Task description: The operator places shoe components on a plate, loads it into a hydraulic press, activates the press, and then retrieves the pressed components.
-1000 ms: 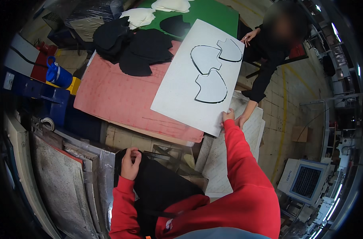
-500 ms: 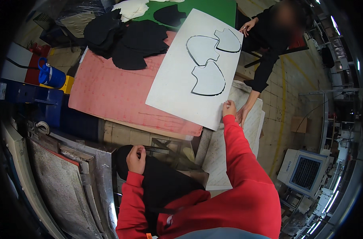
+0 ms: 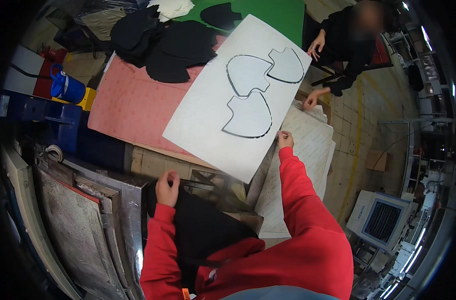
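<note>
A large white sheet (image 3: 208, 135) lies slanted over the table, its near corner reaching past the table's edge. Three curved, notched shapes (image 3: 249, 115) on it are outlined in black. My right hand (image 3: 285, 140) is at the sheet's right edge, fingers pinched together on it. My left hand (image 3: 168, 189) hovers before the table's near edge, its fingers loosely bent and nothing visible in them. Beyond the sheet's far right edge are a co-worker's hands (image 3: 316, 45), one close to the sheet's corner, the other over a stack of pale sheets (image 3: 310, 135).
Black cut pieces (image 3: 180, 47) lie piled on the pink table top (image 3: 133, 105), with another on the green surface (image 3: 283, 22). A blue jug (image 3: 68, 87) stands at left. Metal-edged boards (image 3: 78, 225) lean at lower left; a white air cooler (image 3: 380, 217) stands at right.
The white sheet has slid nearer and to the left. The co-worker's lower hand has drawn back from beside my right hand. My left hand has shifted slightly left and its fingers have loosened.
</note>
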A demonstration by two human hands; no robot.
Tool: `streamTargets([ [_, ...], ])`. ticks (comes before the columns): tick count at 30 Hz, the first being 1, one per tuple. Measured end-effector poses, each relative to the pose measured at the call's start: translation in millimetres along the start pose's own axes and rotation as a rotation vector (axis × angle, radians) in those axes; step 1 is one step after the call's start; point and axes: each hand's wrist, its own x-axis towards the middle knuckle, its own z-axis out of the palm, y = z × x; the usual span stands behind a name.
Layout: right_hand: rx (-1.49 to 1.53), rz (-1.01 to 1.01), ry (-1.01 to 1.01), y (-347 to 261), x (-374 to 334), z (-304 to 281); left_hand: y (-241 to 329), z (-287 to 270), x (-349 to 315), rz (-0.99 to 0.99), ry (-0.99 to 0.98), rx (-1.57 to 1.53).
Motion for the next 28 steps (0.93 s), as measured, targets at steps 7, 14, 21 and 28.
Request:
streamTargets([
  [7,0.308,0.278,-0.438,-9,-6,22,-61,20,80,0.115,0.175,0.199],
  [14,0.384,0.468,-0.494,22,-6,1,-74,28,119,0.083,0.210,0.255],
  [21,0.481,0.626,-0.232,47,11,-17,-45,71,95,-0.004,0.071,0.290],
  [28,0.315,0.535,-0.169,26,28,-11,-47,79,88,-0.254,-0.024,-0.018],
])
